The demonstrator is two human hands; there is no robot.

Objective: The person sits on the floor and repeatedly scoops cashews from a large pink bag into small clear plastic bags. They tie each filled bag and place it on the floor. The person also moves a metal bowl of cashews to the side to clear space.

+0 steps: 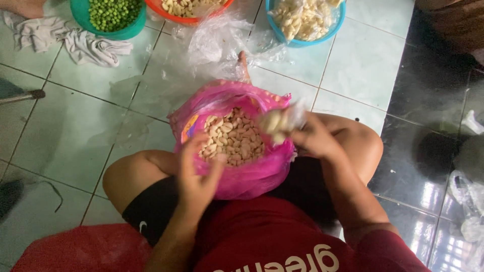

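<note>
A pink plastic bag [242,176] is sitting open at the centre of the frame, between the person's knees, its mouth facing up and full of pale peeled nuts [232,138]. The right hand [315,138] is closing around a small clear bag [282,121] of the same nuts, holding it just right of the pink bag's rim; motion blur is making its long axis hard to judge. The left hand [196,176] is lying at the pink bag's lower left rim with fingers curled loosely, touching the plastic. Along the top edge three bowls are standing: a green bowl [80,12] of peas at upper left, an orange bowl [156,7] beside it, a blue bowl [340,17] further right.
</note>
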